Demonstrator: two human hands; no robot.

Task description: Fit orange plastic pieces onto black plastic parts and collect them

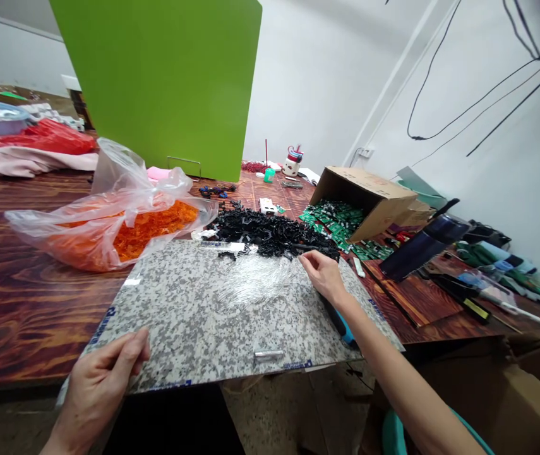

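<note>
My left hand [102,379] is closed at the near left edge of a grey speckled stone-look slab [189,322]. Its thumb presses on curled fingers, and whatever they may hold is hidden. At the front of a heap of small black plastic parts [270,230], my right hand [323,275] has its fingertips pinched together; I cannot make out anything between them. Left of that hand lies a spread of thin, shiny strands [253,281]. Under my right wrist is a tool with a black and blue handle [343,325]. A short silver metal cylinder [268,355] lies near the slab's front edge.
A clear plastic bag of orange parts [156,227] sits left of the black heap. Behind stands a tall green panel [165,82]. To the right, a tipped cardboard box [383,202] spills green circuit boards [340,221], beside a dark bottle [424,246]. Cables hang at upper right.
</note>
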